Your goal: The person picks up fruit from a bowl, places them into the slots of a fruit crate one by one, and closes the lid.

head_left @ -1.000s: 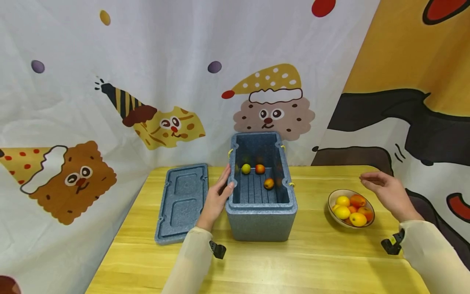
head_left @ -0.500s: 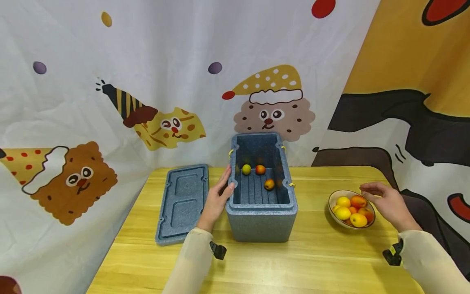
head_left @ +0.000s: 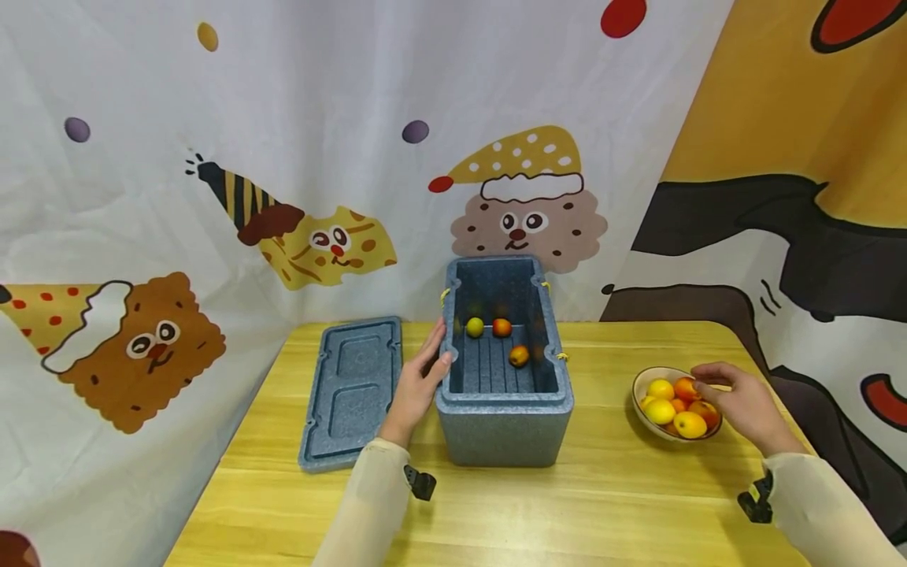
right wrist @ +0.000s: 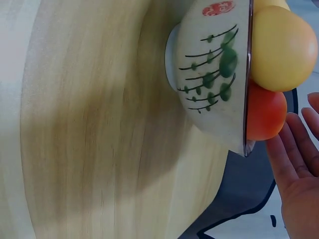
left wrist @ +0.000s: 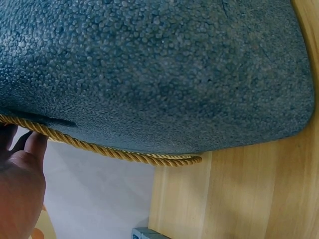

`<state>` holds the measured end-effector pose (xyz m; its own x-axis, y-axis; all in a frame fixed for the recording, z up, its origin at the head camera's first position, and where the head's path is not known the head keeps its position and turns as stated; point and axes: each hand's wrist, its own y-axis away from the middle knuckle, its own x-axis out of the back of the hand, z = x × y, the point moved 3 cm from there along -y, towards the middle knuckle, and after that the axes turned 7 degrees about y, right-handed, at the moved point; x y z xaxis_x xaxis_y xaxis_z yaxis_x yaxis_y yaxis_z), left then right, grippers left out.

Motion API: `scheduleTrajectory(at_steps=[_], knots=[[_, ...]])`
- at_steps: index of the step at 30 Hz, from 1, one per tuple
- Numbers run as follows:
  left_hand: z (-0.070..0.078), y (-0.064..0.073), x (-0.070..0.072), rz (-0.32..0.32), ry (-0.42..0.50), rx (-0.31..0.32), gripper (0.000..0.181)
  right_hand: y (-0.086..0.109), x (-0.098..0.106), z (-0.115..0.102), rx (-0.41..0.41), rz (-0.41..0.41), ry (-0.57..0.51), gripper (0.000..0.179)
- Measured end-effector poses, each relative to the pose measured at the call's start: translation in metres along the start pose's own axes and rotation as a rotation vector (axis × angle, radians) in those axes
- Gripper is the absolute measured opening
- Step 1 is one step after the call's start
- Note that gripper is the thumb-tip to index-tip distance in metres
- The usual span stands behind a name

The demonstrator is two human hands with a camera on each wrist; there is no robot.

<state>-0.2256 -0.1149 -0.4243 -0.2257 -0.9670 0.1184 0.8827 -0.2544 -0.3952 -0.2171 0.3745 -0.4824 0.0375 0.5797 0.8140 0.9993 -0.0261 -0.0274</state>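
A speckled grey-blue foam box (head_left: 505, 437) stands without its lid. My left hand (head_left: 416, 386) rests against its left wall, thumb at the rim; in the left wrist view the fingers lie by a yellow rope (left wrist: 124, 154). Inside are a yellow-green fruit (head_left: 475, 327), a red-orange fruit (head_left: 501, 327) and an orange-brown fruit (head_left: 520, 356). To the right, a painted bowl (right wrist: 207, 74) holds several yellow and orange-red fruits. My right hand (head_left: 747, 405) is at its right rim, relaxed fingers reaching over an orange-red fruit (head_left: 686, 388); contact is unclear.
The box's lid (head_left: 354, 394) lies flat on the wooden table (head_left: 616, 504) to the left. Behind the table hangs a white curtain (head_left: 340, 102) with cartoon prints. Yellow rope loops stick out at the box's sides.
My right hand has come down and leftward, from above and right of the bowl to its fruit. My left hand stays at the box.
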Motion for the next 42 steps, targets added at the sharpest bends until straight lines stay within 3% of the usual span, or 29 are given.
scheduleTrajectory(at_steps=[6,13,25,42], knots=[[-0.001,0.000,0.001,-0.001,-0.002,0.004,0.050,0.002,-0.005,0.001,-0.008,-0.027,0.009,0.042],[0.000,0.000,0.002,0.004,-0.018,-0.013,0.050,-0.001,-0.012,0.003,0.060,-0.031,0.114,0.034],[0.002,0.002,0.006,0.017,-0.010,-0.013,0.049,-0.012,-0.022,-0.009,0.088,-0.037,0.224,0.043],[-0.005,0.001,0.001,0.008,0.029,-0.009,0.050,-0.011,-0.020,-0.003,0.071,-0.014,0.234,0.041]])
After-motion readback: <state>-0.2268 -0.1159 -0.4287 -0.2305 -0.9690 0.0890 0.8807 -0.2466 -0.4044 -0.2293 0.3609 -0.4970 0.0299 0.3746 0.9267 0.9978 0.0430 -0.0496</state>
